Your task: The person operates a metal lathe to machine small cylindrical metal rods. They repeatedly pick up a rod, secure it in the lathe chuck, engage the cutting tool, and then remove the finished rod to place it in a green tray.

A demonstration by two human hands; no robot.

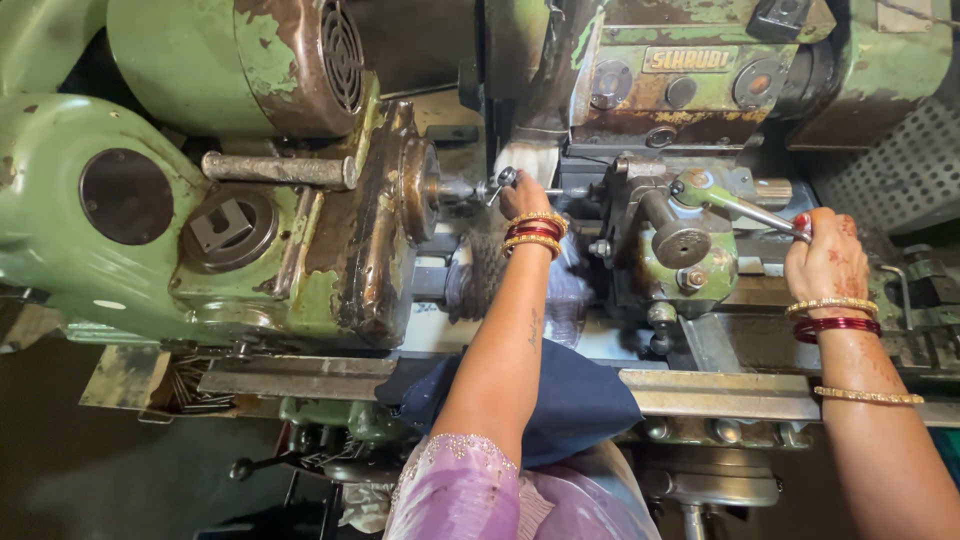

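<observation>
**Two hands working at an old green machine**

The left hand (522, 196) is reaching in, fingers closed around a small metal part (505, 180) sitting just beside the spindle nose (432, 190). The right hand (826, 262) is gripping the end of a long metal lever (752, 211), fist closed around it. The lever is rising from the worn green tailstock block (680, 250). A dark blue cloth (570, 400) is lying over the front rail (300, 375), under the left forearm.

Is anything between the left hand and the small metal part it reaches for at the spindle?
Nothing visible. The left hand is already at the small metal part beside the spindle, fingers on it. The right hand grips the lever farther right, clear of that spot.
</observation>
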